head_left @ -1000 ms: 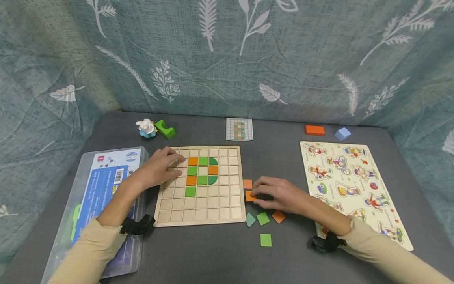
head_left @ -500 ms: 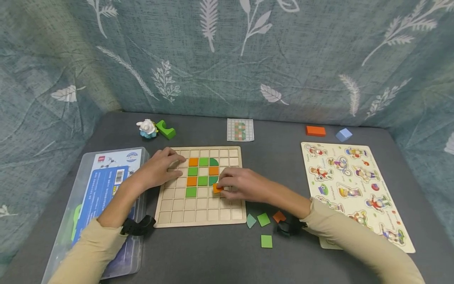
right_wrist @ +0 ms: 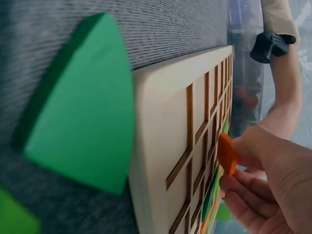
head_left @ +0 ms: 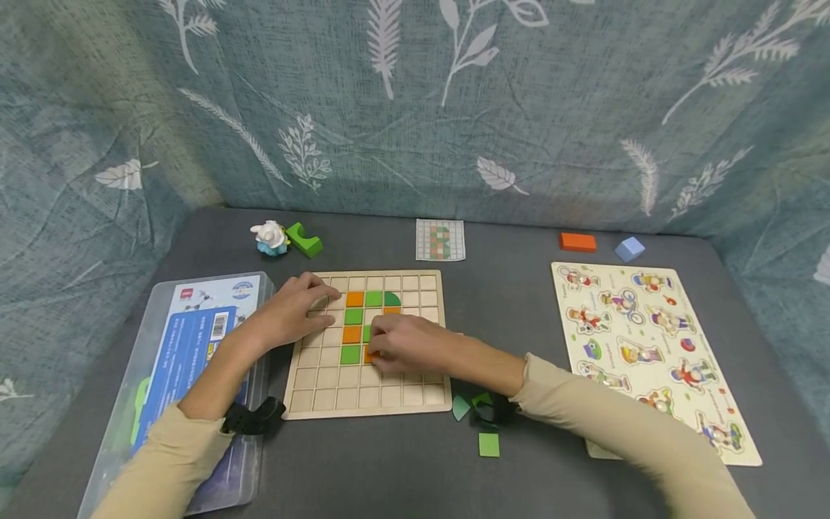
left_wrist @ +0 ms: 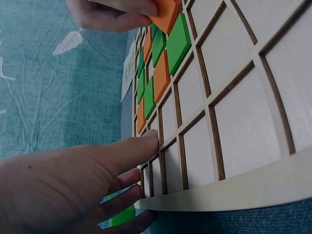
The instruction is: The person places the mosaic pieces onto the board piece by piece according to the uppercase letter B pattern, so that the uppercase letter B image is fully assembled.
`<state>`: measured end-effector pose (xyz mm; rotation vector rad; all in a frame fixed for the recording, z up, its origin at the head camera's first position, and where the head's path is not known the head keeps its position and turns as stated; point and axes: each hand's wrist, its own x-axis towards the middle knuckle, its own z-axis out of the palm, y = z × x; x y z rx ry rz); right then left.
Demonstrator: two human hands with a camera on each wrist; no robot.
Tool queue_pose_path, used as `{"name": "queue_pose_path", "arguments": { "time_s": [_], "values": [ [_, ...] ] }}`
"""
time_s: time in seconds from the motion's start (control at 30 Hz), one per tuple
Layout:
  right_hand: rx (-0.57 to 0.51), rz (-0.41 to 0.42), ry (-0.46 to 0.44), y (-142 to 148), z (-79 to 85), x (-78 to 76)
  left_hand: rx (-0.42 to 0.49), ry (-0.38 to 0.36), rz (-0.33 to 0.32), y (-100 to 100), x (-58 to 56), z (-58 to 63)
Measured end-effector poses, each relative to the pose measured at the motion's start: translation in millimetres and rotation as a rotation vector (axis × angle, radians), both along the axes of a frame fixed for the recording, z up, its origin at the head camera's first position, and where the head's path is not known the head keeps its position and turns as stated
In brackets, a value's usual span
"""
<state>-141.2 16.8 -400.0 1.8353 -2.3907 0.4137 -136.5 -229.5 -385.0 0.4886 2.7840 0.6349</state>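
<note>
A wooden grid board (head_left: 402,396) lies on the dark table, with orange and green tiles set in some of its cells. My right hand (head_left: 411,344) is over the middle of the board and pinches an orange square tile (right_wrist: 227,154) between thumb and fingers. In the left wrist view that tile (left_wrist: 167,13) is tilted, right beside a green square tile (left_wrist: 179,43). My left hand (head_left: 295,310) rests on the board's left edge, its thumb and fingers spread and holding nothing. Part of the tile pattern is hidden under my right hand.
Right of the board's near corner lie a dark green quarter-round tile (head_left: 460,407) and a light green square tile (head_left: 489,445). A pattern card (head_left: 440,240) lies behind the board. A plastic case (head_left: 249,461) stands left, a picture puzzle board (head_left: 609,346) right.
My right hand has picked up the orange tile from the table right of the board and carried it left over the grid. My left hand has stayed in place.
</note>
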Motion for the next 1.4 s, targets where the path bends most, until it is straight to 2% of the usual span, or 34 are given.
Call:
{"name": "queue_pose_path", "arguments": {
  "time_s": [0.33, 0.87, 1.17, 1.4],
  "values": [
    [0.031, 0.009, 0.014, -7, 0.5, 0.5, -0.014, 0.031, -0.011, 0, 1.6, -0.4],
    [0.069, 0.089, -0.008, -6, 7.7, -8.5, -0.026, 0.006, -0.01, 1, -3.6, 2.5],
    [0.161, 0.068, -0.037, -7, 10.5, -7.6, -0.037, -0.003, 0.003, 1, -3.4, 2.7],
    [0.211, 0.039, -0.016, -4, 7.1, -3.0, -0.024, -0.017, 0.012, 1, -2.3, 1.4]
  ]
}}
